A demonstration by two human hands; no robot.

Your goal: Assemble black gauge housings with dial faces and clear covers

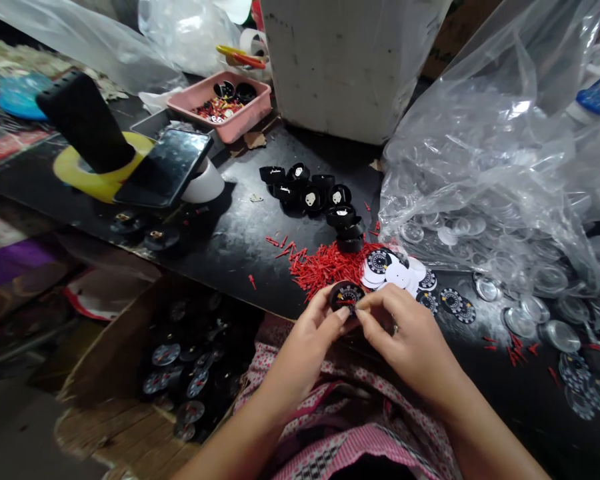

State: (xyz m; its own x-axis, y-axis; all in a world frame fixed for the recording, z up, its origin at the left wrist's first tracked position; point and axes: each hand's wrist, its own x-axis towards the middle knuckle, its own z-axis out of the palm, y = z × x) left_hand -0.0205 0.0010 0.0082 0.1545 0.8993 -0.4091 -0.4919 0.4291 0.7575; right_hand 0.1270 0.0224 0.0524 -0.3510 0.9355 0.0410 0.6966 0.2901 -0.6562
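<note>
Partly covered black dial (347, 295), left hand (310, 330) clasping it, right hand (405, 327) pinching its edge, underside hidden

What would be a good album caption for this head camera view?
Two bare hands hold a round black dial beside a heap of small red plastic pointers on a black table.

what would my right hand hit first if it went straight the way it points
The black dial gauge in your left hand; your right hand seems to touch its edge. Past that, likely the pile of red pointers, though depth is unclear.
</note>
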